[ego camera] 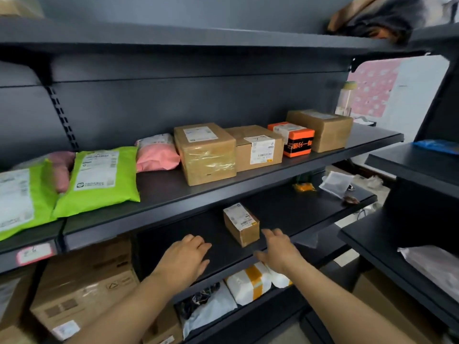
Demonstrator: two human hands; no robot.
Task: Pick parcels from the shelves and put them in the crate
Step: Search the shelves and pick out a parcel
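A small brown cardboard parcel (242, 224) with a white label lies alone on the lower black shelf (285, 209). My left hand (185, 260) hovers open over the shelf's front, a short way left of the parcel and apart from it. My right hand (278, 249) is open just right of the parcel, fingers spread, with fingertips close to its near right corner; I cannot tell whether they touch it. On the shelf above stand two brown boxes (207, 152) (258, 147), an orange-and-black box (294, 139) and another brown box (323, 129). No crate is in view.
Green mailer bags (99, 180) and a pink bag (156, 155) lie at the left of the upper shelf (161, 187). White and yellow-taped parcels (253, 281) sit on the bottom shelf. Large cartons (82, 286) stand lower left. Another black shelf unit (409, 232) juts in at the right.
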